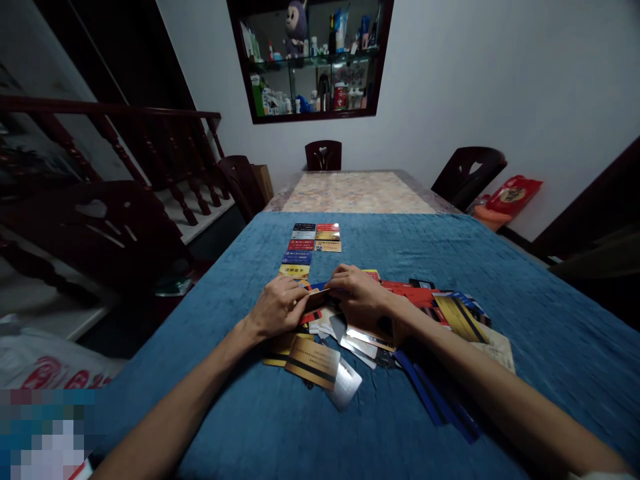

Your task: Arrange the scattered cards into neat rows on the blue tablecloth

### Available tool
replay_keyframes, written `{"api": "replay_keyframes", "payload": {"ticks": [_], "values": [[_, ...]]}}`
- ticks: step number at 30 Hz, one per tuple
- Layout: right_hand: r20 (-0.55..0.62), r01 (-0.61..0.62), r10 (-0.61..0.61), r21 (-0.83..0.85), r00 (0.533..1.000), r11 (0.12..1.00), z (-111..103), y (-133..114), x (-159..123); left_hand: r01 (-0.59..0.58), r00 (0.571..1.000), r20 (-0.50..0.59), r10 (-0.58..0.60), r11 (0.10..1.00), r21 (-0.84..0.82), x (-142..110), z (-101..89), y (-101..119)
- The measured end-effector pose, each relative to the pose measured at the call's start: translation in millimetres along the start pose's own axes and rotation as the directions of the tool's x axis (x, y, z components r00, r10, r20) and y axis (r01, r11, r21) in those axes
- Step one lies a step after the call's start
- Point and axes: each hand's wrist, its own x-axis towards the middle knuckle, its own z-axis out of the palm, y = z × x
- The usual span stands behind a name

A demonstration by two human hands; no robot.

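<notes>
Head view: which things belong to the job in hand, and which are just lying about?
Apparently in use: left hand, right hand, card held between them, cards laid out in rows, loose cards around the hands.
Likely just lying about: plush toy, red package, white plastic bag, chairs.

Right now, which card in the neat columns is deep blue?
The blue card in the left column, between the red card and the yellow card; no other there is deep blue.

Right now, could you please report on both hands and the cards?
Left hand and right hand: holding a card between them. Two columns of cards beyond. Loose cards beneath and around both.
</notes>
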Motion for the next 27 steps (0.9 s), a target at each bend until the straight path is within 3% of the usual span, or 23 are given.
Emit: {"api": "replay_keyframes", "payload": {"ticks": [9, 17, 27], "values": [[-0.049, -0.109, 0.109, -0.011, 0.993, 0.994, 4, -3, 0, 0.053, 0.997, -0.050, -0.058, 0.993, -0.102, -3, 3.2, -13], [-0.069, -0.141, 0.138, -0.044, 0.988, 0.989, 8, -2, 0, 0.015, 0.991, -0.133, -0.033, 0.991, -0.133, -2, 10.0, -19], [-0.086, -0.175, 0.161, -0.195, 0.983, 0.965, 12, -5, 1, 0.039, 0.987, -0.144, -0.068, 0.981, -0.192, -3, 18.8, -25]]}}
